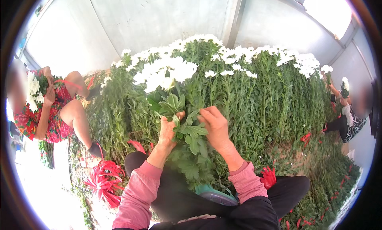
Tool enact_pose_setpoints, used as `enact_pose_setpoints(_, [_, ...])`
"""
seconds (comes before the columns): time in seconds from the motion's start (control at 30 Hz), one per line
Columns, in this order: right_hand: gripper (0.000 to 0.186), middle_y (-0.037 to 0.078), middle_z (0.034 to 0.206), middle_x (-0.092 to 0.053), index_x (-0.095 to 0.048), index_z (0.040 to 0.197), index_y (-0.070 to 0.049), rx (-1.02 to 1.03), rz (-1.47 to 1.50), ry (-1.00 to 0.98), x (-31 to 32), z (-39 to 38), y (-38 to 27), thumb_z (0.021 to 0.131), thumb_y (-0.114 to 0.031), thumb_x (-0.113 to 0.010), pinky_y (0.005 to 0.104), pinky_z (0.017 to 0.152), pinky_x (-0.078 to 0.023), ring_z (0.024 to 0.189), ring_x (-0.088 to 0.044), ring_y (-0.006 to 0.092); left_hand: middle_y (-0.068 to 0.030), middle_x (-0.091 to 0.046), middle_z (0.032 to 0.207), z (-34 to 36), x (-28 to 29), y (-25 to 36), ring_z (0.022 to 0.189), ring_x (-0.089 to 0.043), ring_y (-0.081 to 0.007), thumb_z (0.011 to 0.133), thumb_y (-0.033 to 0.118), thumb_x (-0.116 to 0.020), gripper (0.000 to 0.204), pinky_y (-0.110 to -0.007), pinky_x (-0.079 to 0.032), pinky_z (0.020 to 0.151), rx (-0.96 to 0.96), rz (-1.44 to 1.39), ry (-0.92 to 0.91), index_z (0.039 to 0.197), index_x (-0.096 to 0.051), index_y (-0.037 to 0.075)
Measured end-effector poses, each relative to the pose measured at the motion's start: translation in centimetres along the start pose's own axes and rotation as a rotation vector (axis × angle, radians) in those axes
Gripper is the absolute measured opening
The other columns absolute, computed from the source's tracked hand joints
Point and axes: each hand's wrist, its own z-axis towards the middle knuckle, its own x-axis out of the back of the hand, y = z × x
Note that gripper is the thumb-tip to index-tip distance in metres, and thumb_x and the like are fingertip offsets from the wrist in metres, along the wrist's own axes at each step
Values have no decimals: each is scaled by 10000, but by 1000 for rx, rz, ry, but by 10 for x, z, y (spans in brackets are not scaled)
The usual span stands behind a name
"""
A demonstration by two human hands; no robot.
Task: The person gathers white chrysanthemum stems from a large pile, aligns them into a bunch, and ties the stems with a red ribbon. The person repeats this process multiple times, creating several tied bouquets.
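My left hand (pixel 167 131) is wrapped round the stems of a bunch of white chrysanthemums (pixel 167 73), blooms pointing away from me. Broad green leaves (pixel 193 128) spread over its fingers, and the leafy lower stems hang down over my lap. Just to the right, my right hand (pixel 216 126) is closed, its curled fingertips at the edge of these leaves. Whether a leaf or something else is pinched there is hidden. Beyond both hands lies a wide bank of long-stemmed white chrysanthemums (pixel 262 98), heads toward the wall.
A heap of red ribbon strips (pixel 105 182) lies left of my knee, with more red strips (pixel 268 177) by my right knee. At the far left sits a person (pixel 47 106) holding white flowers; another person (pixel 350 110) sits at the far right. A pale wall (pixel 159 19) stands behind.
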Motion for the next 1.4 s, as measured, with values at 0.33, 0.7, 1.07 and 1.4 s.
enact_pose_setpoints(0.33, [255, 125, 934, -577, -622, 1018, -26, -31, 139, -116, -15, -23, -16, 773, 43, -630, 402, 666, -528, 814, -637, 345, -86, -722, 935, -30, -27, 8, 742, -677, -154, 810, 36, -798, 235, -304, -555, 636, -142, 241, -16, 1005, -693, -40])
enact_pose_setpoints(0.7, [421, 189, 1257, -572, -536, 1343, -12, -387, 501, -164, -28, -61, -14, 935, -103, -586, 370, 960, -487, 1161, -584, 340, -125, -719, 1002, -30, 1, 39, 800, -705, -211, 846, 83, -744, 338, -321, -595, 694, -291, 251, -10, 1111, -654, -107])
enact_pose_setpoints(1.07, [211, 135, 1029, -686, -672, 1032, -68, -344, -218, -487, -15, -180, 161, 978, -255, -592, 433, 872, -523, 1028, -643, 305, -184, -603, 1284, -55, 103, 91, 989, -667, -322, 1022, 417, -501, 553, -371, -578, 822, -231, 218, -196, 1415, -497, 27])
enact_pose_setpoints(1.4, [386, 151, 1055, -627, -575, 1089, -42, -488, -412, -144, -119, -102, 153, 884, -342, -706, 474, 810, -511, 966, -624, 352, -222, -626, 1244, -54, 54, 85, 986, -683, -364, 1044, 394, -458, 566, -420, -589, 828, -193, 167, -56, 1379, -482, -62])
